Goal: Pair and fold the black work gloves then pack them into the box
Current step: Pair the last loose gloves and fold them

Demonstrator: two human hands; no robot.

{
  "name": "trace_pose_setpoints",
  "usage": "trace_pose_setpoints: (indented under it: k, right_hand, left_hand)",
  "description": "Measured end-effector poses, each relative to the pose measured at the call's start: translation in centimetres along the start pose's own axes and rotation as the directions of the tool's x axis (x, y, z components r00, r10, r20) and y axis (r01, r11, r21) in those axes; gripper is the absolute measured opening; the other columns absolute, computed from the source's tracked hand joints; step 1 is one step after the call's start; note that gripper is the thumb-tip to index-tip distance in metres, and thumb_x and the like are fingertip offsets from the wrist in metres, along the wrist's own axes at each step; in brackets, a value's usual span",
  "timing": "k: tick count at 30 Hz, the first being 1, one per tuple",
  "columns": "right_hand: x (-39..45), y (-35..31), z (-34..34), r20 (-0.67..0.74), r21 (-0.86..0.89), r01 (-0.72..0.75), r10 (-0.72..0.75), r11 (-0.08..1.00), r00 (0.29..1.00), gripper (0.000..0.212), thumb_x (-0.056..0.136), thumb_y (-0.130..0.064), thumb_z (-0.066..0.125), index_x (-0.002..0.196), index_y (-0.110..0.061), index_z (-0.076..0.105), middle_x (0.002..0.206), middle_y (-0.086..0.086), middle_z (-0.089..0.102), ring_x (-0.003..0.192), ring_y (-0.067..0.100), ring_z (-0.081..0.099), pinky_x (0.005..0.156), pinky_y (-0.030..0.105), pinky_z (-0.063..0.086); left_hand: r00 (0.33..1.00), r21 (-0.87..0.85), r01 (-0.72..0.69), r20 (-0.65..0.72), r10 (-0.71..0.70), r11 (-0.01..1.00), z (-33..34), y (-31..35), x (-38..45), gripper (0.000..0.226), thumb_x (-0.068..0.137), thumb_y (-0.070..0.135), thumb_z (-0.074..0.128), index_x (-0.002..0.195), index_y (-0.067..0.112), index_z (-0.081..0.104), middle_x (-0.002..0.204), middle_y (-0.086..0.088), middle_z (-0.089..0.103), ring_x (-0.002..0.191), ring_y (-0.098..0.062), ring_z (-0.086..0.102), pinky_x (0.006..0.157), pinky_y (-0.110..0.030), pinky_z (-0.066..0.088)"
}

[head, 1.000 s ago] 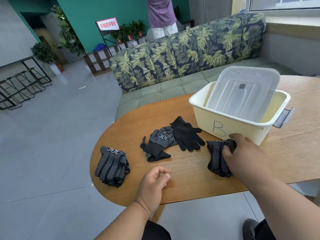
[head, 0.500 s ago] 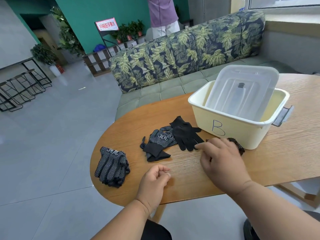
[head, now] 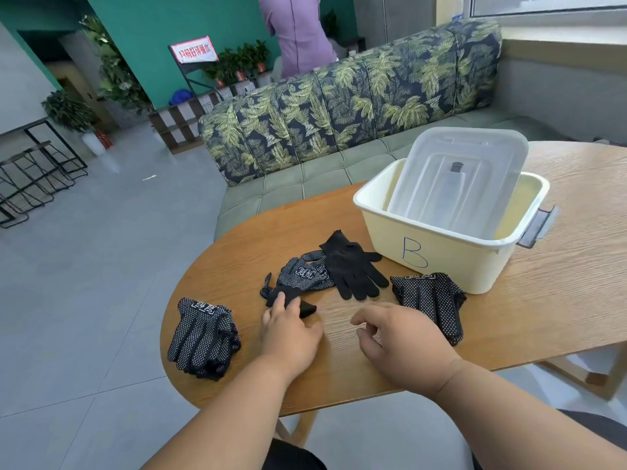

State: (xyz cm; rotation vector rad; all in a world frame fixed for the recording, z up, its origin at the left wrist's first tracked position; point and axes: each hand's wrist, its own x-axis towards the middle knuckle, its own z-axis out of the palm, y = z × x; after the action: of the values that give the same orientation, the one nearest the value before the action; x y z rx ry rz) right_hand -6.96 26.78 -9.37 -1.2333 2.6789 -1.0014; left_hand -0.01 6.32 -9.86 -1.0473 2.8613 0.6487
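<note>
The box [head: 451, 245] is set on the table [head: 559, 300], toward its far right part. A lid [head: 458, 178] is propped inside the box, leaned against its rear wall. Directly in front of the box, touching or just beside its front wall, a folded glove pair [head: 429, 303] is laid. To the left of the box a plain glove [head: 353, 269] is spread, overlapped on its left by a dotted glove [head: 302, 276]. Farther left of the box, near the table's left edge, another glove stack [head: 203, 337] is placed. Behind the box, beyond the table, a sofa [head: 339, 106] is seen.
</note>
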Motion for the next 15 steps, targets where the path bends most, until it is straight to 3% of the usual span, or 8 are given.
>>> trace_pose_setpoints:
  k: [3,7,12,15]
  right_hand:
    - [0.1,0.0,-0.1,-0.016,0.022,-0.009,0.009,1.0,1.0,0.025,0.098,-0.037,0.056,0.119,-0.035,0.07,0.103,-0.016,0.068,0.091,0.006,0.063,0.083,0.03,0.056]
    - [0.1,-0.2,0.2,-0.01,0.029,-0.02,0.021,0.999,1.0,0.025,0.097,-0.04,0.056,0.119,-0.036,0.07,0.097,-0.017,0.067,0.087,0.007,0.062,0.079,0.03,0.056]
    - [0.0,-0.5,0.5,-0.011,0.048,-0.009,0.01,0.999,1.0,0.032,0.096,-0.044,0.057,0.127,-0.041,0.063,0.088,-0.018,0.063,0.084,0.008,0.062,0.077,0.032,0.055]
    - [-0.1,-0.9,0.9,-0.006,0.065,0.009,-0.008,0.998,1.0,0.04,0.094,-0.053,0.057,0.133,-0.047,0.054,0.087,-0.017,0.061,0.082,0.008,0.061,0.074,0.032,0.054]
  left_hand:
    - [0.995,-0.044,-0.018,-0.098,0.014,0.999,0.3,-0.3,-0.5,0.072,0.097,0.039,0.053,0.161,0.017,0.029,0.171,0.0,0.016,0.155,-0.028,0.012,0.128,-0.039,0.015]
    - [0.962,-0.092,-0.134,-0.252,0.107,0.987,-0.1,-0.6,-2.7,0.057,0.096,0.035,0.057,0.151,0.022,0.048,0.165,0.011,0.03,0.15,-0.018,0.024,0.127,-0.037,0.021]
    - [0.882,-0.211,-0.29,-0.438,0.175,0.933,-2.1,-0.9,-5.9,0.022,0.093,0.018,0.064,0.111,0.029,0.067,0.123,0.022,0.058,0.121,-0.001,0.051,0.109,-0.025,0.04]
    - [0.832,-0.169,-0.347,-0.509,0.22,0.922,-3.1,-1.3,-7.3,0.026,0.093,0.006,0.062,0.095,0.032,0.064,0.105,0.025,0.058,0.107,0.004,0.055,0.094,-0.009,0.038]
